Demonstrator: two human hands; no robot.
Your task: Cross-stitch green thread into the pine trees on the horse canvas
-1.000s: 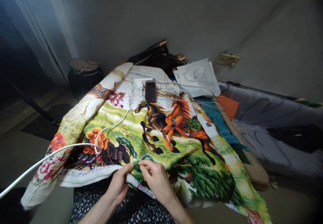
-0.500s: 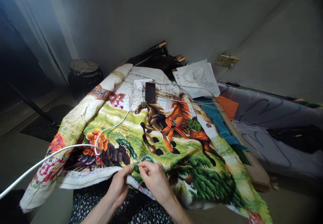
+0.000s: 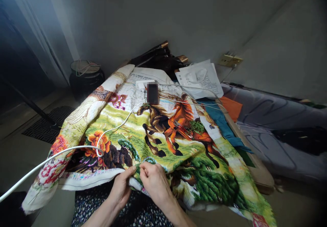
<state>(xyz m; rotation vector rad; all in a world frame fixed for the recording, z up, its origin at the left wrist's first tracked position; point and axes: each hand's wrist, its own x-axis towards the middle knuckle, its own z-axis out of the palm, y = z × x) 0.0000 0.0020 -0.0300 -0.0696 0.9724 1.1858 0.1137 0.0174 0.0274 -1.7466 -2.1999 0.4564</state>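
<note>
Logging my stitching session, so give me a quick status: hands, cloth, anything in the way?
Left hand gripping cross-stitch cloth edge. Right hand pinching at green patch. White cable lies across cloth, left of hands.

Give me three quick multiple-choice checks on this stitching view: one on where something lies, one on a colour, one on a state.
1. Where does the phone lie?
A. on the floor
B. on the far part of the embroidered cloth
C. in the left hand

2. What colour is the cable crossing the cloth?
A. white
B. black
C. red

3. How does the right hand stand?
A. open and lifted
B. flat on the floor
C. fingers pinched at the cloth's near edge

Answers: 1 B, it rests above the horses; 2 A, it runs pale across the flowers; 3 C, fingertips meet beside the left thumb.
</note>
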